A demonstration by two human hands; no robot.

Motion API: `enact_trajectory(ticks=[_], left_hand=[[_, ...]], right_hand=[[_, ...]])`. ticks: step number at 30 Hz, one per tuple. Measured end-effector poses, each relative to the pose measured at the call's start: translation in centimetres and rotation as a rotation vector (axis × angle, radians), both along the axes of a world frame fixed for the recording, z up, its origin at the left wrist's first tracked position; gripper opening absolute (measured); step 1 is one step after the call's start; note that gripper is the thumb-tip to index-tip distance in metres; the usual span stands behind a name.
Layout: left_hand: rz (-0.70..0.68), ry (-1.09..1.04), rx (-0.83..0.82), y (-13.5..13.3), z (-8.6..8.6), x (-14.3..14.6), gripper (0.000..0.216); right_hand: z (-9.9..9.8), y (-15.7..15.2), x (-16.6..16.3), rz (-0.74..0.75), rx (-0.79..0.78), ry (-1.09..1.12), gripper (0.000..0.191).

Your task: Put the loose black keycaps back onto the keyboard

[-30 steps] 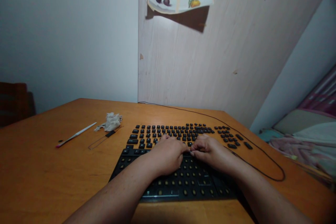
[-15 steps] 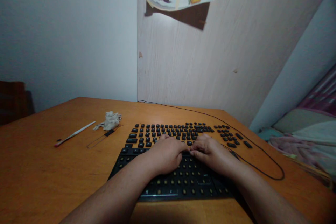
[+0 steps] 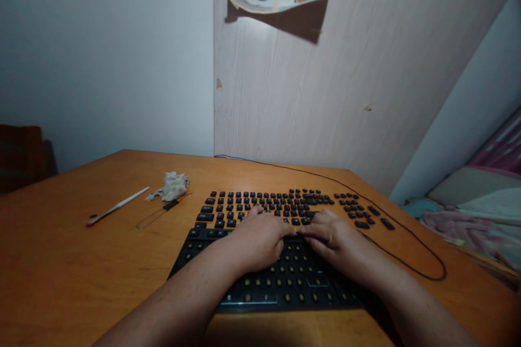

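Note:
A black keyboard base (image 3: 285, 282) with its keycaps off lies on the orange wooden table (image 3: 73, 271) in front of me. Several black keycaps (image 3: 260, 206) sit in rows on the table just beyond it. My left hand (image 3: 256, 241) rests curled on the upper middle of the base. My right hand (image 3: 336, 241) lies beside it, its fingers pointing left. The fingertips of both hands meet at the base's far edge, and whatever is between them is hidden.
The keyboard's thin black cable (image 3: 407, 238) loops along the table's right side and runs to the wall. A crumpled tissue (image 3: 173, 187), a thin wire tool (image 3: 157, 216) and a white stick (image 3: 116, 207) lie at the left. Bedding (image 3: 468, 211) is off the right edge.
Both hands have shifted slightly to the right along the base's far edge, fingertips still together. The camera tilted a little.

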State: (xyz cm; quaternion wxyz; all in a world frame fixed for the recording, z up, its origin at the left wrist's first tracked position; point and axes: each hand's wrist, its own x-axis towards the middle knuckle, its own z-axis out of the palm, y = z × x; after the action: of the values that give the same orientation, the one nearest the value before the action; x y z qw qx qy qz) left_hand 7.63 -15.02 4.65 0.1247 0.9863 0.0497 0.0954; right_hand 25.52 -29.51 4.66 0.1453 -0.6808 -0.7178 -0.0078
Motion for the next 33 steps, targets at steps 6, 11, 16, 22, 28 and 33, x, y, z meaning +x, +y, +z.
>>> enact_trajectory(ticks=[6,11,16,22,28,33], left_hand=[[0.001,0.028,0.009,-0.1,0.3,0.0,0.041],[-0.006,0.025,0.019,-0.2,0.6,0.1,0.040],[-0.019,0.031,0.030,-0.3,0.7,0.2,0.040],[-0.036,0.031,0.065,-0.4,0.6,0.3,0.035],[-0.039,-0.006,0.056,-0.2,0.1,0.4,0.037],[0.045,-0.028,0.022,0.2,-0.1,0.2,0.032]], right_hand=[[0.1,-0.2,-0.6,0.014,-0.034,-0.025,0.025],[0.1,-0.1,-0.8,0.012,-0.037,-0.057,0.022],[0.3,-0.2,-1.2,0.004,-0.045,-0.113,0.019],[0.2,-0.2,-1.5,0.027,-0.044,-0.147,0.018],[0.1,-0.2,-1.5,0.003,-0.026,-0.099,0.018],[0.0,-0.3,-0.8,-0.029,0.038,-0.043,0.019]])
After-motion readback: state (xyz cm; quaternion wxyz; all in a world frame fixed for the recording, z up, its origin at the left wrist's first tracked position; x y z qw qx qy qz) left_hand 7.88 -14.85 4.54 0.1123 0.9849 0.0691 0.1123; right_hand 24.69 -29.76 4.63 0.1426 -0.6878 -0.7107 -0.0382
